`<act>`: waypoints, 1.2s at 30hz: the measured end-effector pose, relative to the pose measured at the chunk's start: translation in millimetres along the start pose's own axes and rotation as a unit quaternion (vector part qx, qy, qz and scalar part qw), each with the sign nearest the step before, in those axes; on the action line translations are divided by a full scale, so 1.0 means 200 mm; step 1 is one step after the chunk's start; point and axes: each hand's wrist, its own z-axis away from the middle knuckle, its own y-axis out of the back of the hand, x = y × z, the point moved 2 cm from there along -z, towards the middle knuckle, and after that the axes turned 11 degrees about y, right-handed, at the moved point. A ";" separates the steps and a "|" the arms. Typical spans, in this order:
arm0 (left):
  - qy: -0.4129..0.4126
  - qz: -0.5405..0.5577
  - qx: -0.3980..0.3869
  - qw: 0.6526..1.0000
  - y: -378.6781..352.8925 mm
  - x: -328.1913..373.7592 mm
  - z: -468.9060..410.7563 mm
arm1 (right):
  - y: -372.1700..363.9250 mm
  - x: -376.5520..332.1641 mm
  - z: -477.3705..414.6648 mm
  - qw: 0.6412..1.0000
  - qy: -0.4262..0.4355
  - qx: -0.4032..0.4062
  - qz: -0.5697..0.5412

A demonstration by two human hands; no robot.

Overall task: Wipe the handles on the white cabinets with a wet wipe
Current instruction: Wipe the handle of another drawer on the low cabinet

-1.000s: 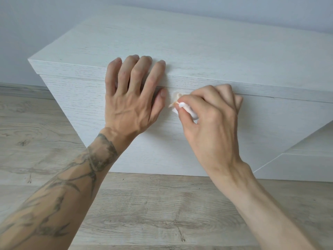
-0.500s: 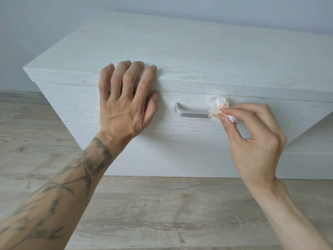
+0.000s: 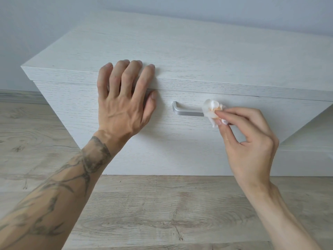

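**Wipe pinched on the drawer handle, other hand bracing the cabinet**

The right hand (image 3: 246, 139) pinches a crumpled wet wipe (image 3: 212, 111) between thumb and fingertips and presses it against the metal handle (image 3: 187, 111), partway along the bar. The wad covers the bar from there on; to the left of the hand the bare silver stretch and its bent end show, while the far end is hidden behind wipe and fingers. The wipe has a faint orange tint near the fingertips.

The left hand (image 3: 124, 103) lies flat and spread on the cabinet (image 3: 198, 51), just left of the handle, fingers hooked over the top edge, palm on the drawer front (image 3: 180, 147), thumb beside it. It holds nothing; it looks to be steadying the cabinet.

From where I stand, a few things could slip. The wad is small and loosely bunched, so a hard pass along the bar might pull it out of the pinch or drag bare fingertips over the metal. Tugging the handle outward while rubbing might ease the drawer open, unless the braced palm holds it. The underside and the posts could be missed if only the front face gets rubbed.

The drawer is shut, so I cannot tell what it holds. Below both hands runs pale wood-look floor (image 3: 162, 213).
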 end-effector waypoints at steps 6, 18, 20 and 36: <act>0.004 0.004 -0.002 1.000 0.00 0.00 0.00 | -0.08 -0.10 -0.06 0.997 0.071 -0.029 -0.015; 0.008 0.015 -0.004 1.000 0.00 0.00 0.00 | -0.32 -0.28 -0.14 0.987 0.131 -0.085 0.031; 0.006 0.013 -0.005 1.000 0.00 0.00 0.00 | -0.30 -0.27 -0.11 0.989 0.133 -0.061 0.019; 0.006 0.020 -0.005 1.000 0.01 0.00 0.00 | -0.06 0.00 0.09 0.946 -0.254 0.145 -0.140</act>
